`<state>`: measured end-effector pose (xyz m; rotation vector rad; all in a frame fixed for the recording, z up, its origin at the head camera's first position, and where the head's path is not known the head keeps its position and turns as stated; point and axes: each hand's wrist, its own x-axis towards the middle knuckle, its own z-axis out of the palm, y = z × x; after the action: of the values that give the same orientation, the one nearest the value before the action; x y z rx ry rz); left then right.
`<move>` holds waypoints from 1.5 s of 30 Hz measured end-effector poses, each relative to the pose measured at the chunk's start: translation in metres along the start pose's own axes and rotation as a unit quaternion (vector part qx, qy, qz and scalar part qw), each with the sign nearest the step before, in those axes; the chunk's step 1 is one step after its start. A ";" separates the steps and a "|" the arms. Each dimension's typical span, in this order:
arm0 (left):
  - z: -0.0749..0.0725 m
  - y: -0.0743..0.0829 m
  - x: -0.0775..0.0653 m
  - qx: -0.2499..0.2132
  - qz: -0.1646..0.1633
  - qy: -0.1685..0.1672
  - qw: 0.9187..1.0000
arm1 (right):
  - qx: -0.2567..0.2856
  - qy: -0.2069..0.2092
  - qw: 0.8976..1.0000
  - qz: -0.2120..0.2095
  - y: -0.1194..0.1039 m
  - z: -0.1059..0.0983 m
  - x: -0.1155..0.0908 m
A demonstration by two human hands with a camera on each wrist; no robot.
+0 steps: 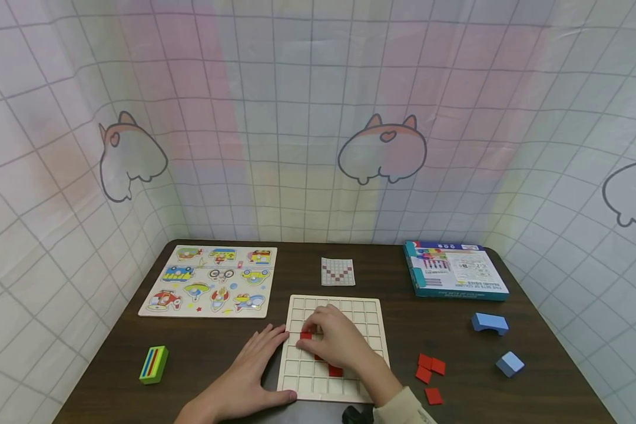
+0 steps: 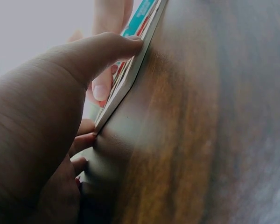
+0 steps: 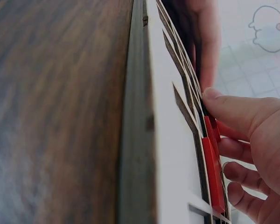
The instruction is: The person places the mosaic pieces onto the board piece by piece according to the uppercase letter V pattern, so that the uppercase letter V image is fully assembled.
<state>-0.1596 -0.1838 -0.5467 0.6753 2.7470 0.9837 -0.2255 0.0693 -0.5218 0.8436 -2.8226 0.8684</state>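
Observation:
A pale grid board [image 1: 371,306] lies in the middle of the table. My right hand [image 1: 336,337] is over its left half, fingertips and thumb around a red square tile [image 1: 305,335] at a cell. Two more red tiles sit on the grid on a diagonal, one partly under the hand and one [image 1: 335,370] lower right. My left hand [image 1: 249,371] lies with fingers extended at the board's left edge, its thumb at the bottom left corner. The left wrist view shows the left thumb [image 2: 116,45] against the board's side.
Several loose red tiles [image 1: 424,375] lie right of the board. A small grid card with a red pattern [image 1: 337,272] is behind it. Around stand a picture puzzle board [image 1: 201,275], a green striped block [image 1: 153,365], a boxed set [image 1: 456,271] and blue blocks [image 1: 490,323].

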 end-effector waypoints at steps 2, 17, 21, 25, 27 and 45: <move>0.000 0.001 0.000 -0.001 -0.001 0.000 1.000 | -0.001 0.001 1.000 -0.002 0.000 0.000 0.001; -0.001 0.000 0.000 0.005 0.003 0.007 1.000 | 0.019 -0.008 1.000 0.009 0.005 -0.003 -0.001; -0.001 -0.001 0.000 0.005 0.005 0.011 1.000 | 0.009 -0.015 1.000 -0.003 0.005 -0.004 -0.002; -0.001 -0.001 0.000 0.004 0.006 0.012 1.000 | 0.004 -0.015 1.000 -0.013 0.004 -0.007 -0.005; -0.001 -0.001 0.000 0.005 0.006 0.010 1.000 | 0.014 -0.013 1.000 -0.015 0.003 -0.010 -0.007; 0.001 0.000 -0.001 0.007 0.004 0.011 1.000 | 0.054 0.006 0.999 -0.002 0.018 -0.048 -0.051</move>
<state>-0.1586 -0.1838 -0.5474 0.6829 2.7749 0.9815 -0.1961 0.1327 -0.5017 0.8532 -2.7855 1.0293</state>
